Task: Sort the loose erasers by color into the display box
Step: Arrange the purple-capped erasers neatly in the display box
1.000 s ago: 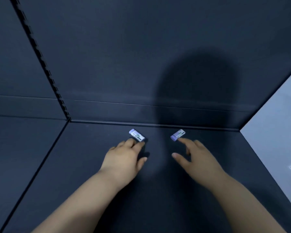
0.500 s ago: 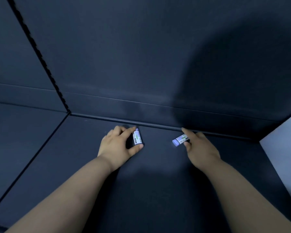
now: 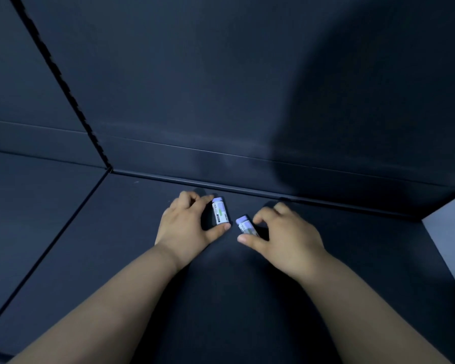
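Leftmost, the dark shelf floor (image 3: 111,258) is noted. On it the left hand (image 3: 187,227) is curled round a purple-tipped eraser (image 3: 220,212), forefinger at the far end and thumb at the near end, so it is pinched lengthwise, probably for a clean lift. Just beside it, a second purple-tipped eraser (image 3: 244,225) is pinched by the right hand (image 3: 286,237), thumb near, fingers arched over. Both are judged the same colour, so one slot is likely meant. No display box is seen; a pale panel (image 3: 452,232) is cut off far right.

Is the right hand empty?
No, the right hand pinches an eraser with a purple end between its thumb and fingers.
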Demonstrator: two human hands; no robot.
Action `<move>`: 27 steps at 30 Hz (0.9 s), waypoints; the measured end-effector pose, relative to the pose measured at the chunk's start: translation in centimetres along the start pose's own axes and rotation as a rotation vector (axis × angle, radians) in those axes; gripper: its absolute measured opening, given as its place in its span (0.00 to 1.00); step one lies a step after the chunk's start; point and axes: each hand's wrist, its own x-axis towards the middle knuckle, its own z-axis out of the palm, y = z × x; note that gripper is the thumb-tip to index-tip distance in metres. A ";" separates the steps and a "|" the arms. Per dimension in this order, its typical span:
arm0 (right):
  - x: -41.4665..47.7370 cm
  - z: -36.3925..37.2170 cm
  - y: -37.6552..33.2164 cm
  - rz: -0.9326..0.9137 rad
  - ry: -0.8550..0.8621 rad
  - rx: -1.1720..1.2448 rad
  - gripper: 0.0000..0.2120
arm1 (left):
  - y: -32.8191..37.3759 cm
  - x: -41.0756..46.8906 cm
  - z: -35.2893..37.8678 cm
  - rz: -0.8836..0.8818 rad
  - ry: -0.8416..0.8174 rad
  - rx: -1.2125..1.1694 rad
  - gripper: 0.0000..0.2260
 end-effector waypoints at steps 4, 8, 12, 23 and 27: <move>0.5 -0.4 1.3 -0.053 -0.148 0.079 0.31 | 0.0 0.0 -0.2 0.004 -0.012 -0.033 0.30; 0.8 -0.5 1.9 -0.083 -0.166 0.086 0.31 | -0.2 -0.1 -0.4 0.026 -0.034 -0.080 0.30; 1.1 -0.6 2.4 -0.116 -0.271 0.104 0.34 | -0.3 0.0 -0.5 0.055 -0.074 -0.085 0.32; 1.7 -0.1 1.5 -0.140 -0.194 0.059 0.35 | -0.7 -0.1 -1.1 0.123 -0.204 -0.021 0.41; 2.1 -0.3 1.2 -0.121 -0.253 0.073 0.40 | -0.4 -0.1 -1.5 0.091 -0.229 -0.057 0.33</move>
